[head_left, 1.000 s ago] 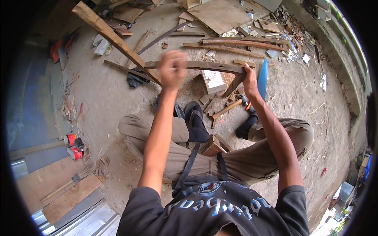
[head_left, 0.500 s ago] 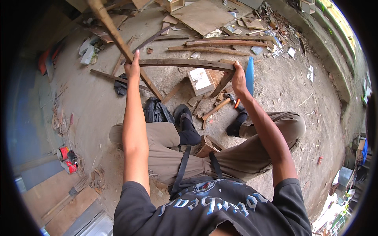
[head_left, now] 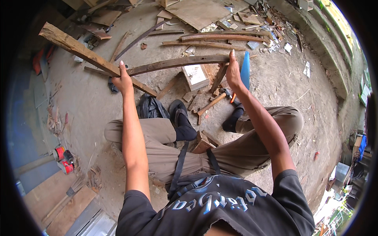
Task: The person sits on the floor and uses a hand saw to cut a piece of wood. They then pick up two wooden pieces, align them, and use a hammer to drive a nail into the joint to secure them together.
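Note:
Both arms reach forward to a rough wooden frame. My left hand [head_left: 123, 82] grips it where a thick wooden post [head_left: 80, 49] meets a brown crosspiece [head_left: 173, 63]. My right hand [head_left: 233, 71] is closed round the crosspiece's far-right end, thumb up, where a shorter leg [head_left: 219, 78] slants down; its fingers are partly hidden. The thick post slopes from the upper left down toward a black plastic bag [head_left: 151, 107]. Under the crosspiece stands a small wooden box [head_left: 196, 77] with a white top. A hammer [head_left: 212, 103] lies between my feet, close to a blue saw-like blade [head_left: 245, 70] with an orange handle.
Wooden strips [head_left: 224, 38] and a flat board [head_left: 201, 15] lie beyond the frame. Rubble and scraps line a concrete step [head_left: 315, 51] at the right. Red-and-white spools [head_left: 63, 159] sit at the left near a broom [head_left: 73, 190]. A wood block [head_left: 202, 143] lies between my legs.
The frame has tilted: the thick post's upper end has swung down and left, and my left hand has moved a little left and lower with it. My right hand has shifted slightly left and up.

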### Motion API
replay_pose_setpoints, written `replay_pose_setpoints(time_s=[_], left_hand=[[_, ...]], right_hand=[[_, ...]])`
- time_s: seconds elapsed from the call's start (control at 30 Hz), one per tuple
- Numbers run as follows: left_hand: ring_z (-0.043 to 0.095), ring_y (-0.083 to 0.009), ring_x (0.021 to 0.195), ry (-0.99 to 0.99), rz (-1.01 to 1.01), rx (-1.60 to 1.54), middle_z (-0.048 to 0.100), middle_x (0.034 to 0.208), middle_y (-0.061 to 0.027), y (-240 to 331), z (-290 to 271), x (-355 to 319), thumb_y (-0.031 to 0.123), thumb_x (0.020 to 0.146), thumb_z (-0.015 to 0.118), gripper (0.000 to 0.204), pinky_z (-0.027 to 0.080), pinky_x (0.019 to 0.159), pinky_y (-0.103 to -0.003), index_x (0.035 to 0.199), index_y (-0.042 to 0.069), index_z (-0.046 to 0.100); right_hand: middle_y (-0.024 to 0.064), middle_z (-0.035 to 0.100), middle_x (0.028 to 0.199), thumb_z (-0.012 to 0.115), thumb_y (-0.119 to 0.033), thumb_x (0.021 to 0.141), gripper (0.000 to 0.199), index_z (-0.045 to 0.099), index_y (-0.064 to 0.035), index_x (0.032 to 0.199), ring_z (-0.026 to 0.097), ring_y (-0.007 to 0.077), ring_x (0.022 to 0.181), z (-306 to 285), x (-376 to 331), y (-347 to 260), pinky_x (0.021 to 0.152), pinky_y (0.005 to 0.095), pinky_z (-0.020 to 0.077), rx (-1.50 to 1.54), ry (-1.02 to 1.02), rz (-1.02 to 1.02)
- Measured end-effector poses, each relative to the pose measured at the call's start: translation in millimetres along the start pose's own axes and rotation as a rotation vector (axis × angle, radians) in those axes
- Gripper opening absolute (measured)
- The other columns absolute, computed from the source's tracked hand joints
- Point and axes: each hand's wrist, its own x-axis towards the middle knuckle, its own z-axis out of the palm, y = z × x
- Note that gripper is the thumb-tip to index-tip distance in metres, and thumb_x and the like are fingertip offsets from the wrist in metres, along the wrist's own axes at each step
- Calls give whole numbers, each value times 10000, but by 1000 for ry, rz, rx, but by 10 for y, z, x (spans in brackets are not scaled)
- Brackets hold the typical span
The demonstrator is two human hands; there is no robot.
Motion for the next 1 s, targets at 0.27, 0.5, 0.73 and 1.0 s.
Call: replay_pose_setpoints(time_s=[0.27, 0.5, 0.73, 1.0], left_hand=[[586, -155, 661, -17, 45, -20, 648, 707, -55, 3, 3, -17, 394, 872, 713, 467, 471, 634, -327, 698, -34, 646], [564, -147, 667, -33, 22, -74, 627, 725, -45, 39, -52, -69, 366, 879, 714, 440, 459, 635, -326, 708, -30, 629], [565, -119, 650, -64, 67, -19, 646, 705, -40, -37, -150, -76, 327, 918, 679, 404, 447, 609, -313, 727, -27, 651], [550, -110, 641, -59, 84, -37, 631, 687, -26, -45, -151, -86, 328, 918, 678, 402, 436, 597, -307, 702, -9, 638]], right_hand=[[67, 515, 693, 225, -628, 1000, 775, 576, 22, 765, 446, 167, 683, -57, 58, 116, 651, 343, 364, -29, -27, -19], [29, 463, 682, 307, -531, 1028, 641, 562, -20, 736, 416, 141, 670, -52, 50, 84, 633, 312, 344, -15, -62, -24], [32, 460, 702, 333, -477, 1038, 589, 541, -16, 737, 412, 137, 704, -51, 89, 169, 670, 297, 345, 45, -75, -85], [36, 437, 695, 320, -438, 1045, 556, 485, -8, 733, 396, 138, 702, -43, 60, 154, 663, 314, 351, 12, -43, -126]])
